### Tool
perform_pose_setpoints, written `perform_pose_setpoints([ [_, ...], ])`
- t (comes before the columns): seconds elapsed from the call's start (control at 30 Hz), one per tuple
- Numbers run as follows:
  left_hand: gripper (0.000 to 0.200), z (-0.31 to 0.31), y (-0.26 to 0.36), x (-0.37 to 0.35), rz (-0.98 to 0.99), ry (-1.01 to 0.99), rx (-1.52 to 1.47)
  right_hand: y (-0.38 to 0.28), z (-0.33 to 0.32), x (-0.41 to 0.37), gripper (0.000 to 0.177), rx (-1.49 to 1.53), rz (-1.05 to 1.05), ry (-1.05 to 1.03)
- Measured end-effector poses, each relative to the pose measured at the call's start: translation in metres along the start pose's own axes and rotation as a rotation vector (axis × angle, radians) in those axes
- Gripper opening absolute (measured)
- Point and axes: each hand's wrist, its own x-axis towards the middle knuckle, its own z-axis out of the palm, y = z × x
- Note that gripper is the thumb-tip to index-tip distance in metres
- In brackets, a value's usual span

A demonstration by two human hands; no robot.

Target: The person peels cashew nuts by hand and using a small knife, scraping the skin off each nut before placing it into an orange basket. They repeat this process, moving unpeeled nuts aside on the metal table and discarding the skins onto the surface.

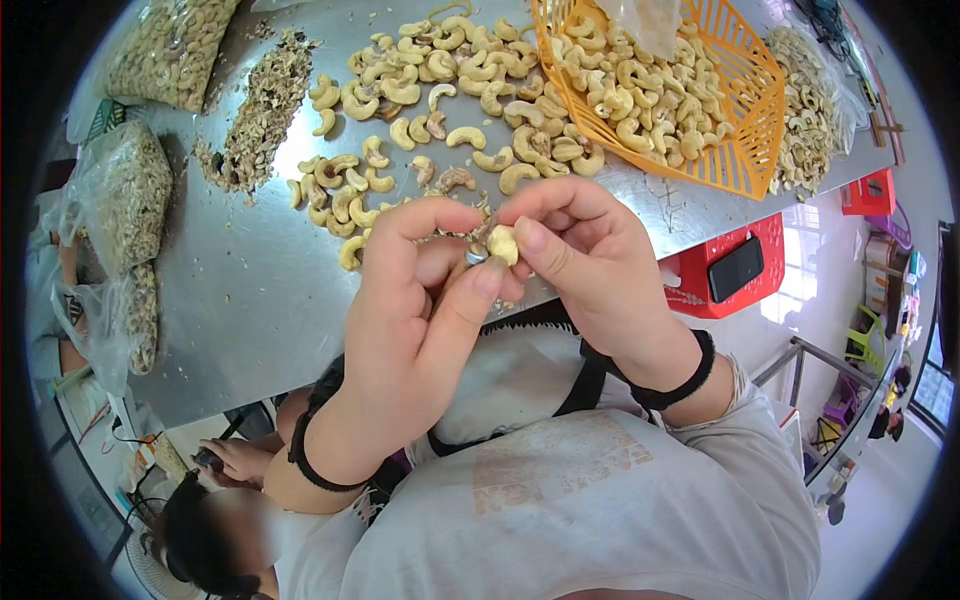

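Observation:
A pale cashew nut [503, 244] is pinched between the thumb and fingers of my right hand [592, 262], just past the front edge of the metal table. My left hand [415, 295] is closed around a small tool with a shiny metal part [476, 254]; most of it is hidden by the fingers, so its kind cannot be made out. The left thumb tip is up against the cashew. Beyond my hands, loose cashews [465, 137] lie spread over the tabletop, some with brown skin patches.
An orange plastic basket [745, 150] holds many cashews at the back right. Skin scraps [262, 115] are heaped at the left, near filled plastic bags [135, 190]. Cashew pieces [803, 120] lie beyond the basket. A phone [735, 270] rests on a red stool [700, 298]. Another person sits at lower left.

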Motion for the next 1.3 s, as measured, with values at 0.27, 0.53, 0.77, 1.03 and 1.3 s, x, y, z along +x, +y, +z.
perform_pose_setpoints([
  [0.27,0.022,0.001,-0.009,0.007,0.104,0.072,0.106,0.0,0.004,0.0,0.015,-0.005,-0.076,0.016],
  [0.53,0.021,-0.004,-0.008,0.01,0.102,0.05,0.043,-0.007,0.007,-0.005,0.023,-0.077,0.043,0.012],
  [0.77,0.019,-0.003,0.006,0.008,-0.035,0.049,-0.032,-0.001,0.009,-0.006,0.023,-0.081,-0.058,0.038],
  [1.03,0.021,-0.004,0.002,0.005,0.0,0.047,0.055,-0.005,0.011,-0.007,0.027,-0.094,0.098,0.073],
  [1.3,0.019,-0.001,0.004,0.002,0.061,0.041,0.039,-0.009,0.009,-0.005,0.028,-0.105,0.046,0.062],
])
